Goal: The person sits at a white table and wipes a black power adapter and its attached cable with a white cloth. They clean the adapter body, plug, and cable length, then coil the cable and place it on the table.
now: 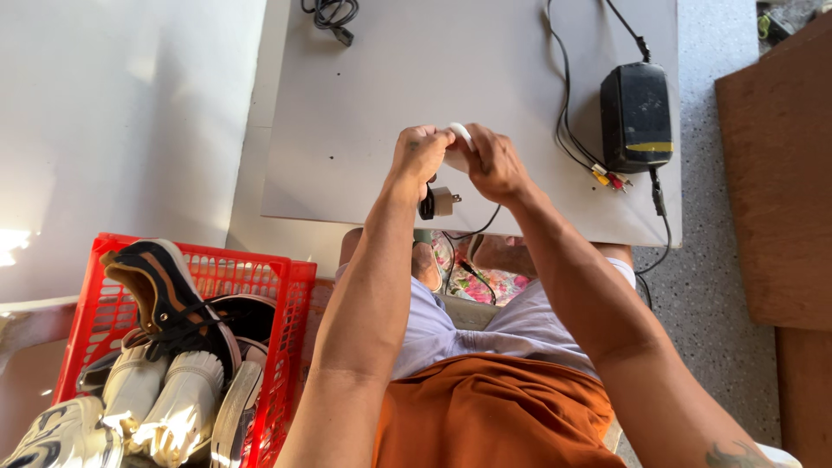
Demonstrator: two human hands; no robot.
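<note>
I take the pale grey flat board (364, 113) lying on the floor as my landmark. Both hands meet above its near edge: the left hand (419, 156) and the right hand (492, 165) are each pinched on a small white rounded plastic piece (460, 134) held between them, fingers pressed together on it from either side. Just below the left hand, over the same near edge, hangs a small white plug adapter with metal prongs (443, 202), with a thin black cord (481, 227) trailing off the board toward my lap.

I judge the white piece light, hard and smooth, so apt to slip; a fingertip pinch on its two ends looks right. The cord is limp and will drag the adapter about, so I would hold the adapter by its body, not the prongs.

On the board's far right side sits a black boxy power brick with a yellow stripe (636, 114), its black cables and coloured plugs (610, 178) looping near the right hand; these could snag. At the board's far edge lies a coiled black lead (330, 15). Left of the board stands a red plastic lattice crate (290, 295) full of shoes (169, 303), well apart.
</note>
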